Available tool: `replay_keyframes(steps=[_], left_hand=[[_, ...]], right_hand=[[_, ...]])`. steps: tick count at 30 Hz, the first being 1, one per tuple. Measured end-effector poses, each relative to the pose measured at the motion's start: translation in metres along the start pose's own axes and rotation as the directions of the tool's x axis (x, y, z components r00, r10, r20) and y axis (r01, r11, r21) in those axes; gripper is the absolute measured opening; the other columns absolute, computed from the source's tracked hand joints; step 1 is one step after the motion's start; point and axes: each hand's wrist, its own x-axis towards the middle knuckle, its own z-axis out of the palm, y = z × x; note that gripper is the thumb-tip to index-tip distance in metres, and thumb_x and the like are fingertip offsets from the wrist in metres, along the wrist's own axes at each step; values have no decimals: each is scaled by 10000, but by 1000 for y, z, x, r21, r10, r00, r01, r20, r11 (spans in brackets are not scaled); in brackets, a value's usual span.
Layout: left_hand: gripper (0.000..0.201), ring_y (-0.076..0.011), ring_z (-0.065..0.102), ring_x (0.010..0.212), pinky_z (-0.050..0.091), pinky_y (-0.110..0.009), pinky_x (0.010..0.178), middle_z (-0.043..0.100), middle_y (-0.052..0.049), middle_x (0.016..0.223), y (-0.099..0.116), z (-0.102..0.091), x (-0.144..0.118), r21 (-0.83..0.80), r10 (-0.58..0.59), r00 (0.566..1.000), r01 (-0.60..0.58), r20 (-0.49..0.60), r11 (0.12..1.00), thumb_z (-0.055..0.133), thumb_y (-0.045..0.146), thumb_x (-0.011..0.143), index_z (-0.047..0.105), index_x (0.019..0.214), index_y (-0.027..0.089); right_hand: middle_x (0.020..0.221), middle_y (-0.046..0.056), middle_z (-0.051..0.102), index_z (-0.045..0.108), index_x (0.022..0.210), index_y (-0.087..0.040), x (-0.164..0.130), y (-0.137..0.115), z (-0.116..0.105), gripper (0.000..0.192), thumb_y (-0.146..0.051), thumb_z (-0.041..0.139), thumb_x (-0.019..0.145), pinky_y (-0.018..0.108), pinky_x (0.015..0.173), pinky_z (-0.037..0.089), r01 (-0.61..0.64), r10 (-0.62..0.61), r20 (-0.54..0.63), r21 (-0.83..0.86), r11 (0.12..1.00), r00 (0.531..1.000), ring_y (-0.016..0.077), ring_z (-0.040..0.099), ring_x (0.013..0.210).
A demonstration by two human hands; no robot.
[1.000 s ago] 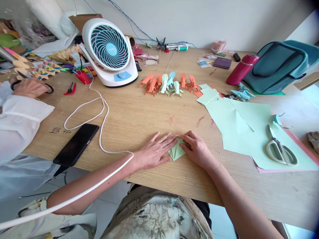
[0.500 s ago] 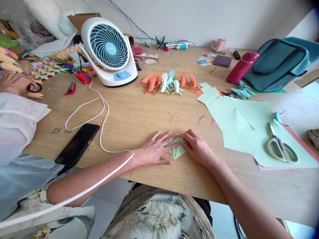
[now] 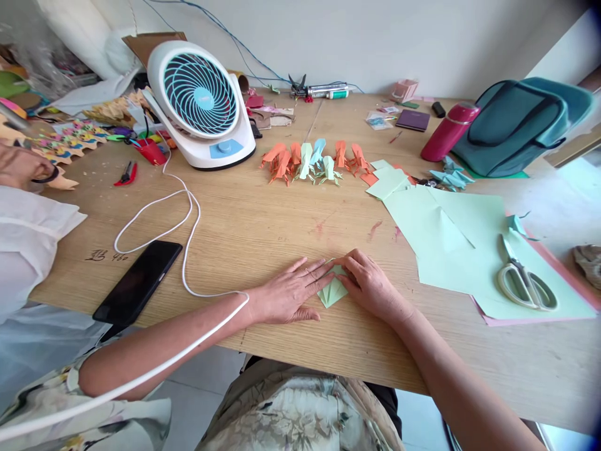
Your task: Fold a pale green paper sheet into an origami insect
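Observation:
A small piece of folded light-green paper (image 3: 331, 295) with creases fanning from its near corner lies on the table in front of me. My left hand (image 3: 291, 291) is laid flat with fingers stretched, their tips pressing the paper's left side. From the right, my right hand (image 3: 370, 285) has its fingers bent together on the paper's upper right edge, thumb and forefinger closed on it. The fingers of both hands hide the paper's far part. Across my left forearm runs a white cable (image 3: 195, 294).
Folded paper figures (image 3: 305, 161) stand in a row beyond my hands. Green sheets (image 3: 446, 269) with scissors (image 3: 526, 285) lie at right, near a red bottle (image 3: 451, 133) and teal bag (image 3: 516, 128). A phone (image 3: 138, 282) and fan (image 3: 201, 103) are at left. Another person's hand (image 3: 23, 166) is at far left.
The whole view has shifted slightly. My left fingers lie a little closer together; both hands stay on the folded paper, which looks the same.

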Motion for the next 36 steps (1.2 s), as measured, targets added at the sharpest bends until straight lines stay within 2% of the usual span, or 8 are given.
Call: replay_keyframes(steps=[5,12,16,25,32,36], left_hand=[[882,-313,86,1529,96,-525,1214,66,-165,1647,-1,0,-1,-3,17,1000,-17,-1,1000,378,683,935,118,1585,147],[911,-307,99,1528,70,-548,1211,174,-167,1634,-3,6,-6,-20,55,998,-55,-28,998,382,677,937,54,1585,127],[893,-292,92,1530,64,-528,1216,172,-152,1636,-3,3,-11,-41,64,998,-64,-2,997,397,654,945,41,1587,145],[769,-307,135,1523,77,-543,1211,216,-124,1631,-9,1,-15,-67,114,993,-112,16,991,397,648,949,222,1570,230],[748,-325,127,1522,96,-566,1203,199,-119,1634,-12,1,-16,-44,150,988,-150,19,988,414,667,926,293,1549,271],[719,-321,168,1515,107,-567,1205,252,-123,1619,-11,1,-17,-35,159,987,-160,-11,987,418,646,935,328,1536,260]], right_hand=[[993,94,565,592,1221,-184,0,0,2,280,-172,508,953,375,829,503,-2,1,-13,-26,1000,1000,226,586,899],[991,111,557,622,1217,-142,0,-1,3,296,-148,471,962,370,830,497,16,-17,-8,-117,993,1000,222,572,884],[998,113,557,614,1241,-132,-1,-2,4,307,-172,463,977,374,824,491,5,-5,0,-144,990,1000,224,566,884],[1006,119,560,612,1236,-133,-1,-1,4,298,-171,478,972,383,822,491,11,-11,4,-161,987,1000,233,562,887],[1003,115,556,612,1224,-136,-1,-1,5,290,-165,476,970,374,827,486,22,-21,7,-184,983,1000,232,557,884],[1010,117,558,604,1233,-133,-1,0,4,294,-170,471,974,378,821,484,18,-17,8,-186,982,1000,235,563,891]])
